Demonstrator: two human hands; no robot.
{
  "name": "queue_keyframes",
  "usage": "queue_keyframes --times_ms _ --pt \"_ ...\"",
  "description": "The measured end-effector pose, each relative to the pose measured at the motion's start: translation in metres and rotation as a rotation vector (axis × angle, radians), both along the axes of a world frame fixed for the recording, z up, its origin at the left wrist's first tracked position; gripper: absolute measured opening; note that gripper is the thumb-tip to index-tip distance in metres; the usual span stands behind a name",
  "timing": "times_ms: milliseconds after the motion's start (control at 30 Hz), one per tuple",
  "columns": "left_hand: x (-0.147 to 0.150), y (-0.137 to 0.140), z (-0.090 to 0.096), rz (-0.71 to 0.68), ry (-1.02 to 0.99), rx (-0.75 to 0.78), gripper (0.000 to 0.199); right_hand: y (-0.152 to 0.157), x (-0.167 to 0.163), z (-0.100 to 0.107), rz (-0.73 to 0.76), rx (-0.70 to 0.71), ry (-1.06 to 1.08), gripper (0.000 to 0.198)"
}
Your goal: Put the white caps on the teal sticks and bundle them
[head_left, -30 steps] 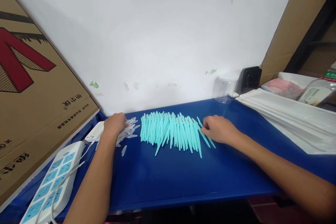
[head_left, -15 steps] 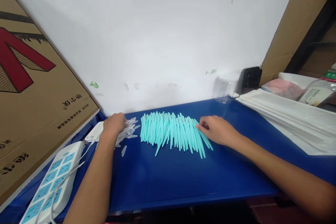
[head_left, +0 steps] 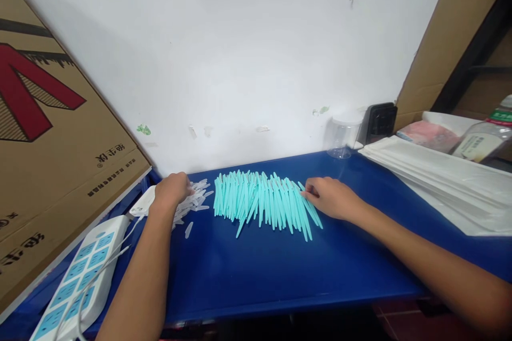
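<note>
A row of slim turquoise eyebrow razors (head_left: 260, 200) lies side by side across the blue table, thin ends toward me. Left of them is a loose heap of small clear plastic caps (head_left: 196, 200), and one cap (head_left: 189, 230) lies apart in front. My left hand (head_left: 174, 191) rests over the heap's left side, knuckles up and fingers curled, its fingertips mostly hidden. At the row's right end, my right hand (head_left: 330, 196) has thumb and forefinger pinched on the upper part of an eyebrow razor (head_left: 314, 213).
A white power strip (head_left: 80, 277) with cables and a small white box (head_left: 143, 201) are at the left, beside a big carton (head_left: 60, 133). At the back right stand a clear jar (head_left: 344, 136) and a black object (head_left: 380, 121). White plastic sheets (head_left: 444, 181) and a bottle (head_left: 486, 136) lie farther right.
Hardly anything differs. The camera view has shifted a little, and my right hand sits very slightly farther right against the row. My left hand stays at the caps.
</note>
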State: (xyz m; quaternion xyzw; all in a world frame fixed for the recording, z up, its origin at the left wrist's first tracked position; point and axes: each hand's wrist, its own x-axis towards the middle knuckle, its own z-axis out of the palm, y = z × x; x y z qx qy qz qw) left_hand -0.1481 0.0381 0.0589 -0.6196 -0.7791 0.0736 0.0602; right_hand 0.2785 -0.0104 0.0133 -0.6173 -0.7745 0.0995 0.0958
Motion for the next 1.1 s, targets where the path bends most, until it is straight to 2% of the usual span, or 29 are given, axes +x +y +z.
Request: queue_keyframes --times_ms 400,467,533,633,700,800,933,1033,1100 --pt "0.002 -0.001 0.002 0.007 -0.01 0.053 0.031 0.001 0.0 -0.001 -0.003 0.019 0.021 0.024" --pt "0.01 -0.001 0.001 -0.053 0.009 0.127 0.031 0.004 0.004 -0.001 0.004 0.032 0.051 0.024" --pt "0.024 -0.001 -0.002 -0.186 -0.007 0.246 0.031 0.012 0.01 0.0 0.018 0.056 0.092 0.026" --pt "0.049 0.001 -0.015 -0.464 -0.189 0.431 0.033 0.034 0.015 0.004 0.035 0.121 0.127 0.027" --pt "0.064 0.005 -0.028 -0.591 -0.328 0.493 0.034 0.053 0.012 0.006 0.082 0.18 0.177 0.026" --pt "0.077 0.009 -0.045 -0.641 -0.49 0.527 0.038 0.076 0.001 0.004 0.197 0.316 0.313 0.023" --pt "0.077 0.013 -0.055 -0.658 -0.551 0.555 0.04 0.089 -0.008 -0.014 0.142 0.482 0.385 0.032" --pt "0.076 0.014 -0.057 -0.666 -0.526 0.569 0.038 0.09 -0.004 -0.032 0.139 0.539 0.368 0.034" --pt "0.076 0.015 -0.058 -0.682 -0.508 0.568 0.035 0.091 0.001 -0.04 0.127 0.513 0.396 0.034"
